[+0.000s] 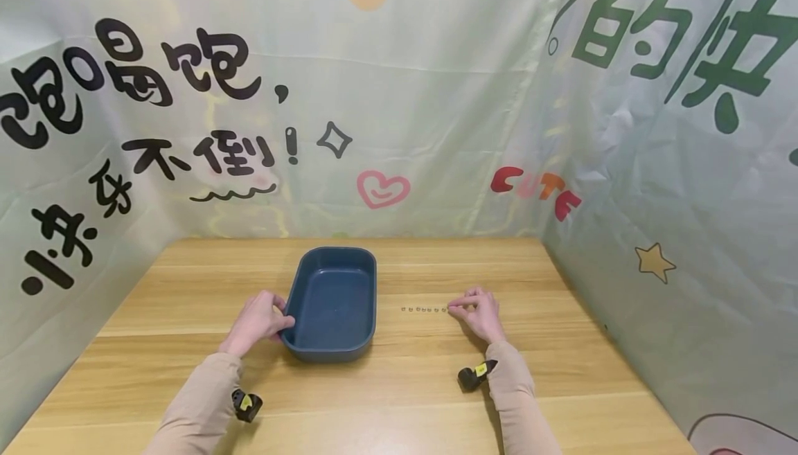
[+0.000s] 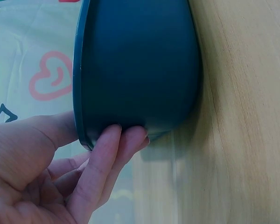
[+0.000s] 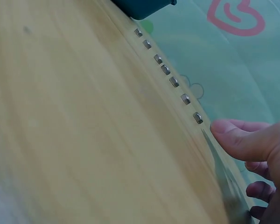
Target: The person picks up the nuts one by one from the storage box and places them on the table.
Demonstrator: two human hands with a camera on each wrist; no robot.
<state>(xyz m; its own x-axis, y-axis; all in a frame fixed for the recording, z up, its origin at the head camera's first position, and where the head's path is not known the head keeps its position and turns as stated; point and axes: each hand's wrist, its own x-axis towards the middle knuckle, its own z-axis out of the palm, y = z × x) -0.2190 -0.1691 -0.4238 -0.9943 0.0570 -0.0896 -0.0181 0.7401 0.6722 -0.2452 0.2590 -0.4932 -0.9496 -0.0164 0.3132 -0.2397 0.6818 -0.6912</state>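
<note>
A dark blue rectangular tray (image 1: 330, 354) with rounded corners stands on the wooden table. My left hand (image 1: 260, 320) grips its near left side, thumb over the rim and fingers (image 2: 100, 163) against the outer wall. To the tray's right, several small metal nuts (image 3: 174, 82) lie in a row. At the row's right end is my right hand (image 1: 479, 313), thumb and index fingertips pinched together low over the table. A small dark edge shows at that pinch, a nut mostly hidden by the fingertips. The other fingers of this hand are curled.
The wooden table (image 1: 399, 413) runs back to a printed cloth backdrop (image 1: 436, 116), which also hangs along both sides. Black wrist cameras are strapped to the left sleeve (image 1: 199, 393) and right sleeve (image 1: 517, 386). The nuts lie between the tray and the right hand.
</note>
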